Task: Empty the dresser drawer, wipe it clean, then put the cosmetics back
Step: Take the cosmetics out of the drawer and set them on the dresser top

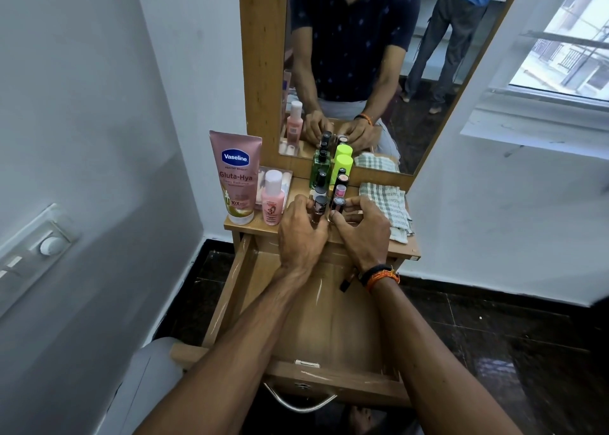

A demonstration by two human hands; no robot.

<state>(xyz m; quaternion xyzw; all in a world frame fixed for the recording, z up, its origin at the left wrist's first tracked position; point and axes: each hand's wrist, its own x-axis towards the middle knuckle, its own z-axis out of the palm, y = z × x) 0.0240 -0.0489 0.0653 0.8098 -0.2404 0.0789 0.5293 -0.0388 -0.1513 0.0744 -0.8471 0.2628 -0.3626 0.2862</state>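
The wooden drawer is pulled out below the dresser top; the part of its floor that shows is bare. Two rows of small cosmetic bottles stand on the dresser top in front of the mirror. My left hand grips a small grey-capped bottle at the near end of the left row. My right hand pinches a small dark-capped bottle at the near end of the right row. A checked cloth lies folded at the right.
A pink Vaseline tube and a pink bottle stand at the left of the dresser top. A green glass bottle and a lime-capped bottle stand at the back. White walls close in on both sides. The drawer's metal handle hangs near me.
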